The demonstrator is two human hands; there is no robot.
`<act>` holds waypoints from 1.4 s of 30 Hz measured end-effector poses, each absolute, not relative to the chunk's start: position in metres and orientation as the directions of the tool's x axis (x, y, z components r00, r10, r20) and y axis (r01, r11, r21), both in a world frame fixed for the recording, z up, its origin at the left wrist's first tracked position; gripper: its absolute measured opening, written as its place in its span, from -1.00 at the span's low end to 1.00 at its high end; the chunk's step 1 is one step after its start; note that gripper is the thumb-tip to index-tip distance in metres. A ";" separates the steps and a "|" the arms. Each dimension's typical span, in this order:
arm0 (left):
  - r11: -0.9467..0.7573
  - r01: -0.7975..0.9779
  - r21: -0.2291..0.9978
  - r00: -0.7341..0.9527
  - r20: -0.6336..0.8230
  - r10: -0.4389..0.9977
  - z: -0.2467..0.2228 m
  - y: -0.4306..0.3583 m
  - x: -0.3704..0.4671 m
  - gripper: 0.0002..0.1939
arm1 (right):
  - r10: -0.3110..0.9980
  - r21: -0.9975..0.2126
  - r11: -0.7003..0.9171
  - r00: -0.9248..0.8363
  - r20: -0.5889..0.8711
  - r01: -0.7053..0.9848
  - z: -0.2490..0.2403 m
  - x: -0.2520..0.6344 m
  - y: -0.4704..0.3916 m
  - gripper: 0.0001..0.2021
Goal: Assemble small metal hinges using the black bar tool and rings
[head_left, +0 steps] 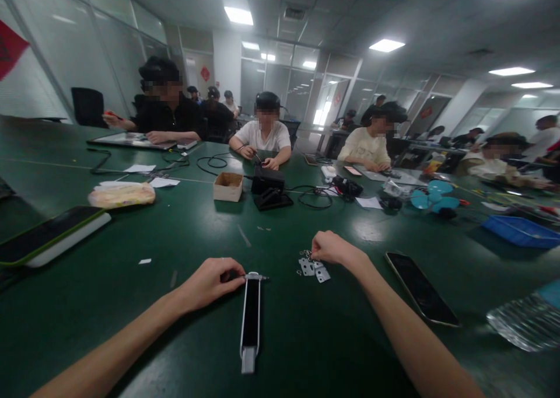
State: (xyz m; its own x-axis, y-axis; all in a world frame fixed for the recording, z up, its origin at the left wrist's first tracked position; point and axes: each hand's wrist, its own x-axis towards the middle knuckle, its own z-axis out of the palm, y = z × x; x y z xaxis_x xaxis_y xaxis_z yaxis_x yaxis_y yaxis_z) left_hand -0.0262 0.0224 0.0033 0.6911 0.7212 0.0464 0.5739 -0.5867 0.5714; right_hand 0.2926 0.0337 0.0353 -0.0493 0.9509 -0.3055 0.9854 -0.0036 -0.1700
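My left hand (pixel 219 280) is closed in a pinch at the far end of a long, narrow device (pixel 251 316) with a pale frame and a black face, which lies on the table. The fingertips hold one end of a thin metal pin (pixel 263 278) that crosses the device's far end. To the right, my right hand (pixel 329 247) has its fingers pinched together over a small pile of hardware. Flat metal plates with holes (pixel 322 273) and several tiny rings or nuts (pixel 299 273) lie beneath it. Whatever sits between those fingertips is too small to tell.
A phone (pixel 422 290) and a clear plastic bottle (pixel 522 319) lie right of my right arm. Farther off are a small box (pixel 228 187), a black device with cables (pixel 268 182), blue fan blades (pixel 434 197) and a blue tray (pixel 520 231). Several people sit across the green table (pixel 196 234).
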 end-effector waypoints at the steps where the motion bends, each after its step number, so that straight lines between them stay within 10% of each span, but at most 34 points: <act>1: -0.589 0.573 0.570 0.692 0.050 0.720 0.003 0.022 -0.027 -0.74 | 0.949 -0.177 -0.012 -0.045 -0.313 0.984 0.036 0.292 0.035 -0.94; 8: -0.616 0.557 0.557 0.703 0.078 0.707 -0.002 0.023 -0.028 -0.78 | 0.953 -0.265 0.010 -0.089 -0.290 0.964 0.042 0.291 0.030 -0.93; 25: -0.708 0.562 0.427 0.691 0.228 0.686 0.009 0.016 -0.032 -0.72 | 0.903 -0.603 0.424 -0.266 0.336 0.676 0.009 0.216 -0.028 -0.87; 42: -0.733 0.592 0.335 0.730 0.162 0.664 0.010 0.015 -0.030 -0.89 | 0.921 -0.656 0.376 -0.340 0.189 0.654 0.003 0.209 -0.033 -0.85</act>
State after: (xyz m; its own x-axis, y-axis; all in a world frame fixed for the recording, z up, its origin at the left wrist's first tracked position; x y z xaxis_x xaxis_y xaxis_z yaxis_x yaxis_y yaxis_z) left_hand -0.0301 0.0154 0.0099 0.7301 0.6638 0.1621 0.5921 -0.7330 0.3349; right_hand 0.2087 -0.0334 0.0034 -0.3404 0.9211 0.1891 0.6539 0.3764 -0.6563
